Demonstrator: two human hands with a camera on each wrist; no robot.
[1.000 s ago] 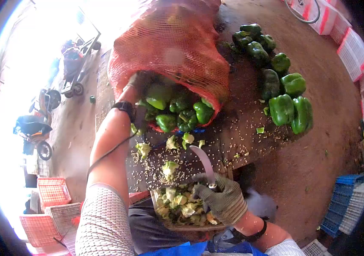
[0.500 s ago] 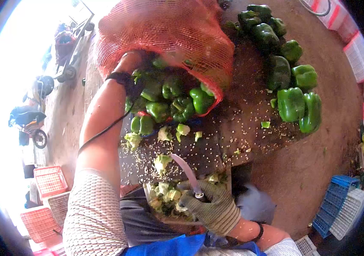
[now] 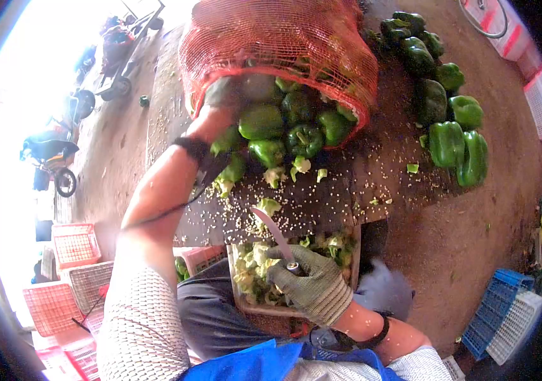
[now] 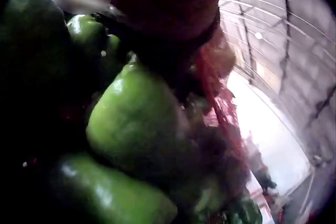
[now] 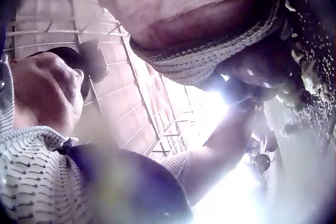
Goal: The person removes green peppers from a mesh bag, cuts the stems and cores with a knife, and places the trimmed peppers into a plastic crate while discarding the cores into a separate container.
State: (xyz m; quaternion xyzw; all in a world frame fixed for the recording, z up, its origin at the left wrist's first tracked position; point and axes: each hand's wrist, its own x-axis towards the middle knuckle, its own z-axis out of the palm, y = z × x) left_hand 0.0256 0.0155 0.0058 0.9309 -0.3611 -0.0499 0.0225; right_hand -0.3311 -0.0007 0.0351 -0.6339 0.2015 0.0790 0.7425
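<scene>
My left hand (image 3: 223, 105) reaches into the mouth of a red mesh sack (image 3: 277, 44) among green bell peppers (image 3: 261, 122); its fingers are hidden, and I cannot tell whether they grip a pepper. In the left wrist view, a large bell pepper (image 4: 136, 119) lies close below the wrist, with red netting (image 4: 223, 113) beside it. My gloved right hand (image 3: 315, 282) grips the handle of a curved knife (image 3: 274, 232), its blade pointing up and leftward over the table's near edge. Pale pepper cores (image 3: 270, 206) and scattered seeds lie in front of the sack.
Several whole peppers (image 3: 447, 145) stand in a line on the table's right side. A bin (image 3: 264, 310) of pepper cores sits below the near edge, by my legs. Plastic crates (image 3: 52, 308) are at lower left, with a blue crate (image 3: 496, 314) at lower right.
My left hand stays in the sack while more peppers have come forward out of its mouth onto the table. The knife stays in my right hand, and the head view has shifted.
</scene>
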